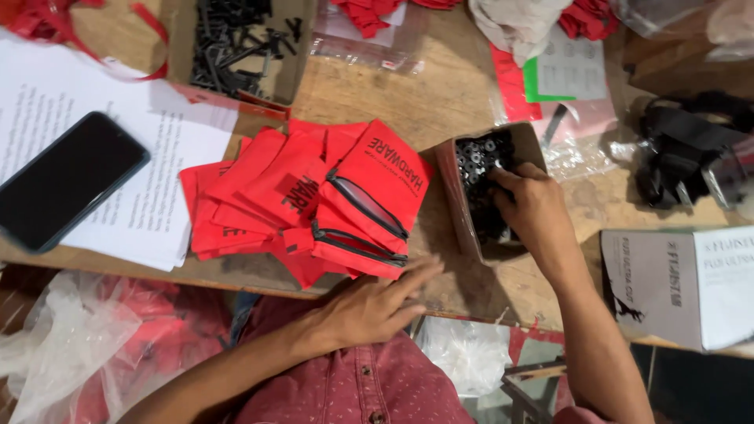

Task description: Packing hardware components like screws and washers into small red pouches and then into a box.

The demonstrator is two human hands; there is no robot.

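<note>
A small open cardboard box (pixel 481 196) of black washer-like hardware pieces (pixel 476 161) sits on a worn wooden table (pixel 440 102), right of centre. The person's right hand (pixel 534 206) reaches into it, fingers curled down among the pieces; whether it has pinched any is hidden, so the grip cannot be told. Just left of the box lies a fanned stack of red zip pouches (pixel 306 196), the top pouch (pixel 369 208) with its black zipper facing up. The left hand (pixel 369 308) lies flat and open at the table edge, fingertips at the stack's near corner, holding nothing.

This looks like the picking step of filling pouches; the next move would likely call for lifting out a small count and opening a pouch.

Farther out: a tray of black screws (pixel 236 39), printed papers (pixel 118 149), a dark phone (pixel 67 180), a grey carton (pixel 679 286).
</note>
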